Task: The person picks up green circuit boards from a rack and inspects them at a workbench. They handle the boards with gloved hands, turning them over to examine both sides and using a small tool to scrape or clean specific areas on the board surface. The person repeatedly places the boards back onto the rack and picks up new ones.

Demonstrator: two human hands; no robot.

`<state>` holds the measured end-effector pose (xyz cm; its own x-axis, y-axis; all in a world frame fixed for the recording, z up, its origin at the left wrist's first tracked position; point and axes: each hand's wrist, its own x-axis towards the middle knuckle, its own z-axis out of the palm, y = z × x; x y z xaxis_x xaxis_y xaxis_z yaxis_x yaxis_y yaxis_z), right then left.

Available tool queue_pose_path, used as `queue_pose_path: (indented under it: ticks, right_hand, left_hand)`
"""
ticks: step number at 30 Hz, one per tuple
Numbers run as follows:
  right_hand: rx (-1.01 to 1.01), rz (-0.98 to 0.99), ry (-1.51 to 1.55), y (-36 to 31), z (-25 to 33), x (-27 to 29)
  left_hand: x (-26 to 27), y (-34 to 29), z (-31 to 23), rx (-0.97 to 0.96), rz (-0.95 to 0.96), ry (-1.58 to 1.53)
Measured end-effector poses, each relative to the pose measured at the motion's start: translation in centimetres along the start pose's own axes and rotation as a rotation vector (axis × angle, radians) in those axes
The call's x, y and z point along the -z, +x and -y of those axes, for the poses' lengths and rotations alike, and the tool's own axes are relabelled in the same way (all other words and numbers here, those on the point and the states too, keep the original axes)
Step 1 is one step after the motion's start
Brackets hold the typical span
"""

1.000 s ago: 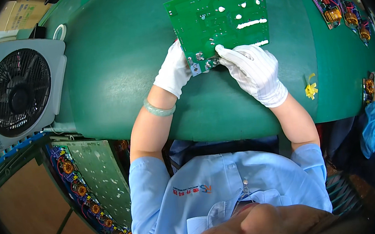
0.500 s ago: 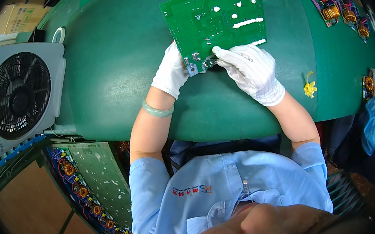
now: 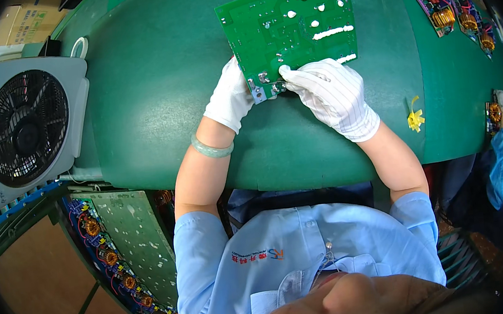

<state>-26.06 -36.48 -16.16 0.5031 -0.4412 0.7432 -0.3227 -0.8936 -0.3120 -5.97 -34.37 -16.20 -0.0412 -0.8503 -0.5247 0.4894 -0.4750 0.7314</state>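
A green circuit board (image 3: 287, 30) is held up above the table, its soldered side showing. White blobs and strips of paste dot its right half. My left hand (image 3: 231, 95), in a white glove, grips the board's lower left corner; its fingers are mostly hidden behind the board. My right hand (image 3: 330, 90), in a striped white glove, is closed in a pinch at the board's lower edge, beside shiny solder joints. Whatever its fingertips hold, if anything, is too small to make out.
A green table mat (image 3: 159, 93) lies beneath. A box fan (image 3: 25, 128) stands at left, and a yellow ribbon scrap (image 3: 415, 116) lies at right. Assembled circuit boards (image 3: 434, 3) sit at far right; more boards (image 3: 110, 257) stand lower left. A co-worker's sleeve (image 3: 499, 171) shows at right.
My right hand has shifted slightly left along the board's lower edge, its fingertips a little lower. The board and my left hand have barely moved.
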Motion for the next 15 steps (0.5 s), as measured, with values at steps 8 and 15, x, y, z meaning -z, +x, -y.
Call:
queue_pose_path:
  ticks: [8, 15]
  right_hand:
    - [-0.023, 0.011, 0.020, 0.1, 0.0, 0.1]
    - [0.034, 0.068, 0.030, 0.4, -0.2, 0.8]
  left_hand:
    - [0.4, 0.3, 0.2, 0.003, 0.075, -0.068]
    - [0.5, 0.3, 0.1, 0.020, 0.085, -0.049]
